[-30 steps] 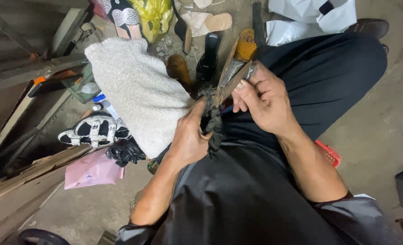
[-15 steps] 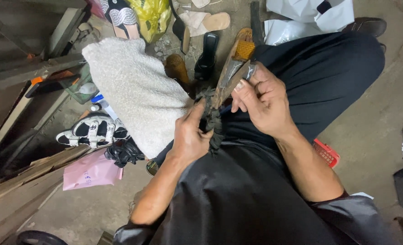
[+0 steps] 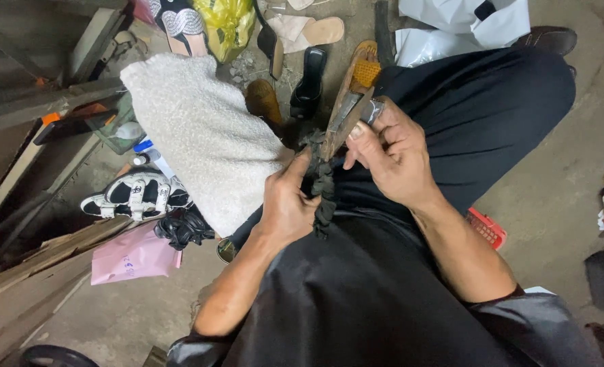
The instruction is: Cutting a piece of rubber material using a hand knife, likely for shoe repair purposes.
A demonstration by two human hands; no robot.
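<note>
Head view, looking down at a lap in black cloth. Left hand (image 3: 290,204) closed around a black ruffled strap (image 3: 324,190), pinching it against a brown sandal sole (image 3: 343,119). Right hand (image 3: 390,153) clamped on a metal blade (image 3: 346,112) laid along the sole's edge. Best kept shallow, strap taut, thumb clear of the edge.

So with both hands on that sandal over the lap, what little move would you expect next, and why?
Probably a short stroke of the blade along the sole's edge. The right hand pinches a small metal blade against the brown sandal, which stands on edge, while the left hand steadies it by the ruffled black strap. The blade already lies flat on the sole, so a short careful pass seems likeliest.
</note>
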